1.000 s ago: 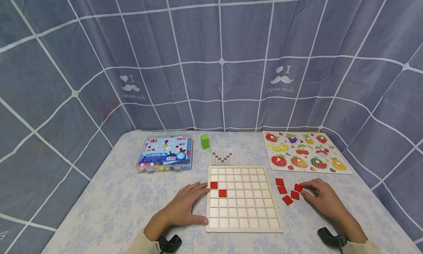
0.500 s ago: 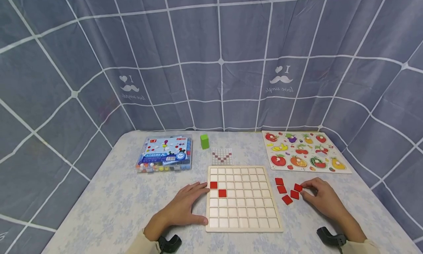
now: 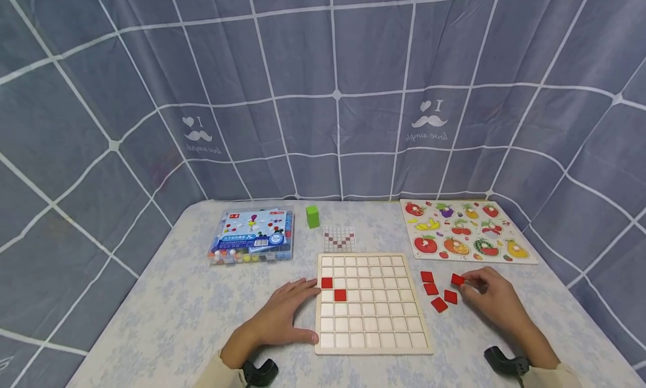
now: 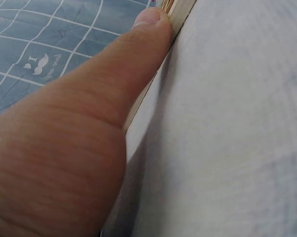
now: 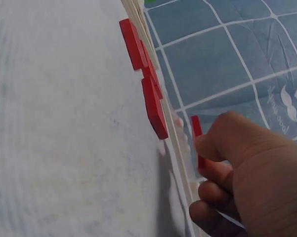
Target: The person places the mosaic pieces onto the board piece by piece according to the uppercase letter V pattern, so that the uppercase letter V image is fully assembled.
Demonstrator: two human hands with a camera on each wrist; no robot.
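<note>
My right hand (image 3: 494, 296) pinches a red square tile (image 3: 457, 280) between thumb and fingers; the right wrist view shows this tile (image 5: 197, 140) held up off the cloth. Beside it on the table lie several loose red tiles (image 3: 439, 304). A wooden grid board (image 3: 373, 324) lies in the middle, with one red tile (image 3: 327, 283) in its left column and another red tile (image 3: 340, 295) one cell right and one row nearer. My left hand (image 3: 282, 315) is spread along the board's left edge, thumb (image 4: 150, 29) touching its side.
Behind the board lies a small card (image 3: 340, 239) printed with a V of red squares. A green block (image 3: 313, 216) stands near it. To the back left is a clear plastic box (image 3: 252, 235) of coloured parts, and at back right a fruit puzzle board (image 3: 466, 232).
My right hand has lifted a red tile from beside the others and shifted it slightly away. The left hand stays at the board's edge.
</note>
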